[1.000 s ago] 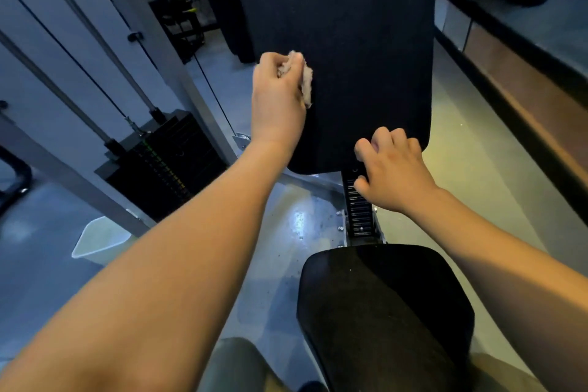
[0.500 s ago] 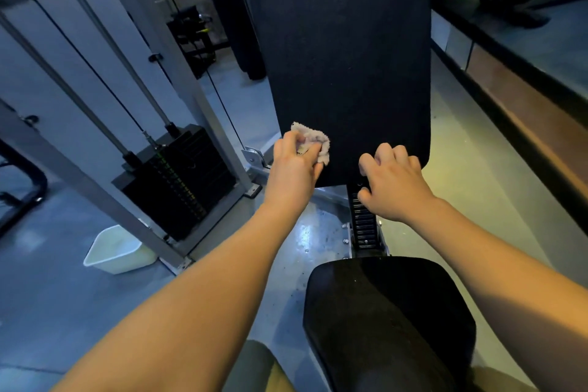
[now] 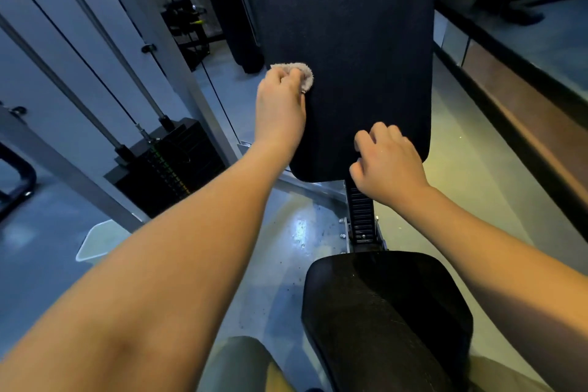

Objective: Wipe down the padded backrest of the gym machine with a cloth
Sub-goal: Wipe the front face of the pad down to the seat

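Observation:
The black padded backrest [image 3: 350, 41] stands upright in the middle of the view. My left hand [image 3: 280, 105] grips a small crumpled beige cloth [image 3: 302, 71] and holds it against the backrest's left edge, about halfway up the visible pad. My right hand [image 3: 386, 165] has its fingers curled round the backrest's bottom edge, right of centre, with the thumb below the pad.
The black seat pad [image 3: 385, 312] lies below, joined by a ribbed adjustment post [image 3: 361, 216]. A weight stack [image 3: 165, 165] with cables and grey frame bars stands at left. A white bin [image 3: 98, 242] sits on the floor. A raised ledge [image 3: 525, 111] runs along the right.
My left hand went down the backrest's left side with the cloth to the bottom edge, then back up to mid-height. My right hand has stayed on the bottom edge.

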